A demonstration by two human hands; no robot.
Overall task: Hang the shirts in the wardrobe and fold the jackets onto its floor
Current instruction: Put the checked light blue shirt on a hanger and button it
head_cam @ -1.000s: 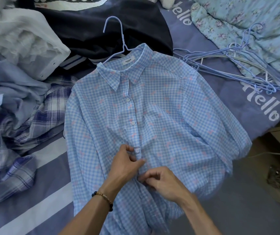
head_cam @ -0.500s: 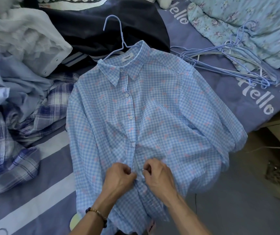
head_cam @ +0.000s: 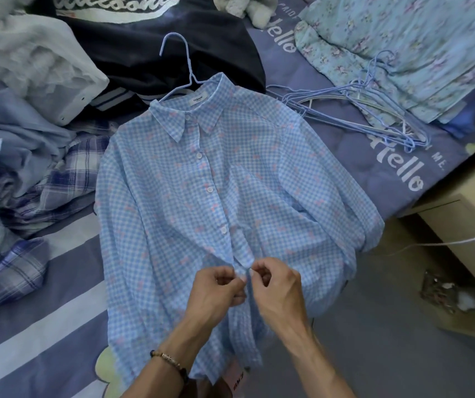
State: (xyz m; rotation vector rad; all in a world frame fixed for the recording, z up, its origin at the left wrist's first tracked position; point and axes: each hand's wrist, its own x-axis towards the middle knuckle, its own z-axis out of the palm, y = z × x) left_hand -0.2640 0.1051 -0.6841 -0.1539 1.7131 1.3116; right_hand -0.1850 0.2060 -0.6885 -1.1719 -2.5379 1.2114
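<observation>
The light-blue gingham cotton shirt point(head_cam: 230, 196) lies flat mid-frame on the striped bed point(head_cam: 43, 340), threaded on a blue wire hanger point(head_cam: 186, 53). Left hand point(head_cam: 216, 291) and right hand point(head_cam: 279, 285) each pinch its placket. It looks thin, limp and light; best carried by the hanger hook.

One head-worn wide-angle view looks steeply down, close over a bed point(head_cam: 331, 156) edge.

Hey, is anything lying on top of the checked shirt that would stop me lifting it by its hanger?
Nothing visible lies on the checked shirt. Its hanger hook sticks out free above the collar, over the dark jacket. Only both hands are on it, pinching the front placket low down.
</observation>
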